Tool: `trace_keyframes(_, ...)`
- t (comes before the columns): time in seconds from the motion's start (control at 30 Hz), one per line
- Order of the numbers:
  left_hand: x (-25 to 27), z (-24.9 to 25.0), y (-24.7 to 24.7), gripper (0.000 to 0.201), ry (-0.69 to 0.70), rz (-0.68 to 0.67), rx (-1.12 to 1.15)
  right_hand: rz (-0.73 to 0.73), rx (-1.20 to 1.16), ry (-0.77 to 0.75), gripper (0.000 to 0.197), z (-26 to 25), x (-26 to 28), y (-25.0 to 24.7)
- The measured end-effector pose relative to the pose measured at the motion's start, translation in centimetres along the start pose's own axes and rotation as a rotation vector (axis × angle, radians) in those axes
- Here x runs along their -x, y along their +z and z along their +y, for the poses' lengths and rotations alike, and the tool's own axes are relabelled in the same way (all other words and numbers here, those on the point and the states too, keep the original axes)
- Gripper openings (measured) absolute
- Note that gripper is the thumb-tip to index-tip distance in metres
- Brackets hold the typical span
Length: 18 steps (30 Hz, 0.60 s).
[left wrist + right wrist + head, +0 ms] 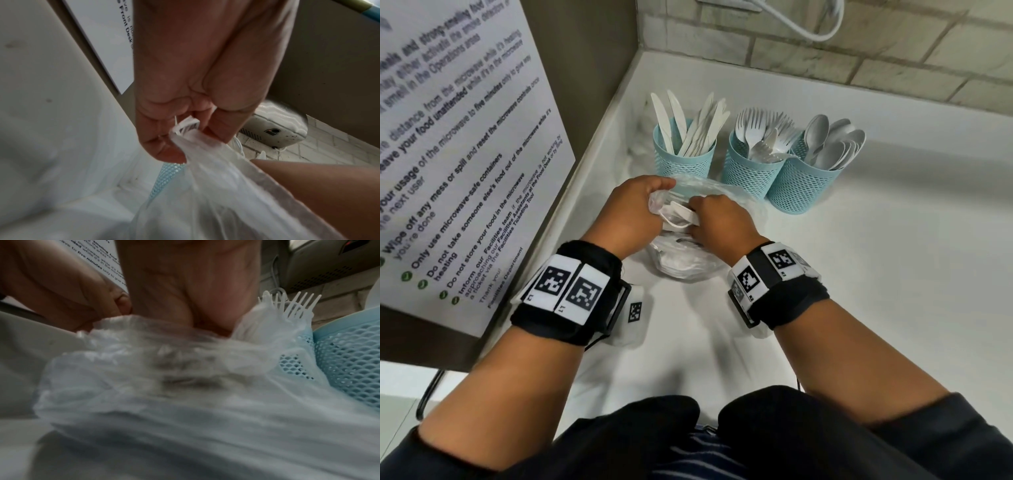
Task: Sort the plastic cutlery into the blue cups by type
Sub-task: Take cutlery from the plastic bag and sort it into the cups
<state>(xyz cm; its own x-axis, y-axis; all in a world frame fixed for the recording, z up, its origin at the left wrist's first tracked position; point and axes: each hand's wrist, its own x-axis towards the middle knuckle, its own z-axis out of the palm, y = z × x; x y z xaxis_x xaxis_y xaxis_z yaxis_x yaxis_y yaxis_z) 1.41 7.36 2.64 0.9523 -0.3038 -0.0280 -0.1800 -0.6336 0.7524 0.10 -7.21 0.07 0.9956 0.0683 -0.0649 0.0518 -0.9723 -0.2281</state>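
Note:
Three blue mesh cups stand in a row on the white counter: knives (683, 161) on the left, forks (751, 171) in the middle, spoons (804, 186) on the right. In front of them lies a clear plastic bag (681, 260) with white cutlery inside. My left hand (659, 193) pinches the bag's bunched edge (185, 128). My right hand (700, 214) is curled round a bundle of white cutlery handles (679, 216) at the bag's mouth. In the right wrist view the bag (164, 386) hides that hand's fingertips, and the fork tines (294, 306) rise behind it.
A wall with a printed notice (448, 154) stands close on the left. Behind the cups are a brick wall (859, 51) and a white cable (801, 20). A white appliance (273, 131) hangs on the brick wall. Bare counter (876, 274) stretches to the right.

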Motion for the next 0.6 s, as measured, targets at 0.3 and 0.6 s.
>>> trace_keyframes(0.3, -0.02, 0.30, -0.10, 0.062, -0.005, 0.003, -0.007, -0.039, -0.060, 0.023, 0.041, -0.14, -0.35, 0.18)
trace_keyframes(0.6, -0.07, 0.24, -0.17, 0.062, -0.009, 0.001, 0.003, -0.041, -0.014, -0.029, 0.033, -0.10, -0.45, -0.25)
